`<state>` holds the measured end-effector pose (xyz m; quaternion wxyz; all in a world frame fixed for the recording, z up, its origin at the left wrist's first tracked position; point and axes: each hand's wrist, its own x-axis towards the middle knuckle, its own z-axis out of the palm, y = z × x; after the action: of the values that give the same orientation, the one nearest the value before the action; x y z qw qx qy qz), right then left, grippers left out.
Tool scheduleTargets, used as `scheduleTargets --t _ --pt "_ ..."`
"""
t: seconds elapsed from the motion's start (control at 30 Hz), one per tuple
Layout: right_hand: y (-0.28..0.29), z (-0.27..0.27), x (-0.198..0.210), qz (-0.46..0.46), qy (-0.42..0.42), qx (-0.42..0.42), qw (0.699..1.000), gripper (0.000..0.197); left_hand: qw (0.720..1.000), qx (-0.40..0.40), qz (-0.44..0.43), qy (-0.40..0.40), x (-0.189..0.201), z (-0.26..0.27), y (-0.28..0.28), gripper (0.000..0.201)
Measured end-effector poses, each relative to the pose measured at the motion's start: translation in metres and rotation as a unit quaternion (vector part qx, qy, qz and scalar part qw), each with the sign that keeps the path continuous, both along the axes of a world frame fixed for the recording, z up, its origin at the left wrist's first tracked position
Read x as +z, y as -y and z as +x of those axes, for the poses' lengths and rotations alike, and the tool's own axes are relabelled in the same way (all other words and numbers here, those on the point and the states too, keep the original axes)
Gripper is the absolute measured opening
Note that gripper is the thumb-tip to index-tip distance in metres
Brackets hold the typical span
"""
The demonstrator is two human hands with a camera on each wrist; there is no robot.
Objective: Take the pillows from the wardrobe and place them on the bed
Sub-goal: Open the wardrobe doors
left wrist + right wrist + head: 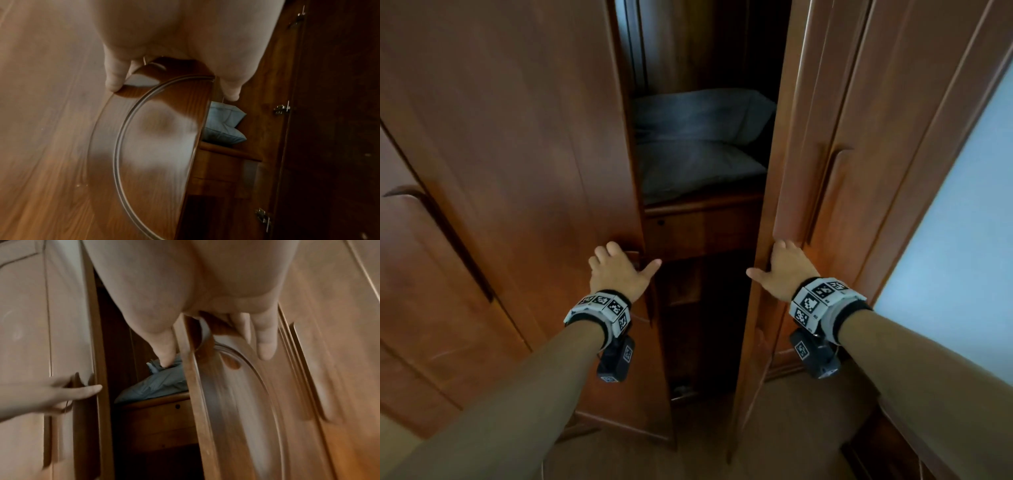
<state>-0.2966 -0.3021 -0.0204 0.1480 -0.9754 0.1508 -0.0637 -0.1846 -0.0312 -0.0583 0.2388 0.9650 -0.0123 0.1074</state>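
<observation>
Two grey-blue pillows lie stacked on a shelf inside the wooden wardrobe, the upper pillow (702,113) on the lower pillow (698,168); the wrist views catch them too, as the pillows (224,123) and the pillows (156,386). Both middle doors stand partly open with a narrow gap between them. My left hand (619,270) curls its fingers round the curved handle (164,73) of the left door (534,137), thumb sticking out. My right hand (786,270) grips the handle (205,332) of the right door (791,154). Both hands are below the pillows' shelf.
Under the pillows is a wooden drawer front (702,233), then a dark lower compartment. A closed wardrobe door with a long handle (431,240) is at the left. A frosted glass panel (962,205) is at the right. Brown carpet (791,428) lies underfoot.
</observation>
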Motion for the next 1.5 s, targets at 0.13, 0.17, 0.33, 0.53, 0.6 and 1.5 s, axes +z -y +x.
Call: scheduleTargets --t 0.13,0.17,0.33,0.53,0.6,1.5 --pt "-0.011 -0.037 0.008 -0.093 -0.1 -0.09 0.987 0.075 1.0 -0.01 0.002 0.002 0.002 -0.006 -0.008 0.087" --pt "-0.015 -0.045 0.015 -0.123 -0.122 -0.095 0.98 0.067 1.0 -0.022 0.004 -0.005 0.003 -0.006 -0.012 0.088" --pt "-0.07 -0.059 0.049 -0.15 -0.141 -0.029 0.978 0.041 0.994 -0.094 0.01 -0.046 0.018 -0.012 -0.044 0.085" --pt "-0.175 -0.003 0.032 0.067 -0.085 0.137 0.985 0.06 0.986 -0.144 -0.06 -0.059 0.037 -0.04 -0.101 0.085" --pt "-0.202 0.014 0.031 0.1 -0.026 0.175 0.979 0.062 0.984 -0.142 -0.076 -0.08 0.043 -0.055 -0.12 0.082" --pt "-0.446 0.039 0.003 0.142 -0.092 0.629 0.759 0.052 0.971 0.203 0.041 -0.116 0.057 -0.216 -0.299 0.064"
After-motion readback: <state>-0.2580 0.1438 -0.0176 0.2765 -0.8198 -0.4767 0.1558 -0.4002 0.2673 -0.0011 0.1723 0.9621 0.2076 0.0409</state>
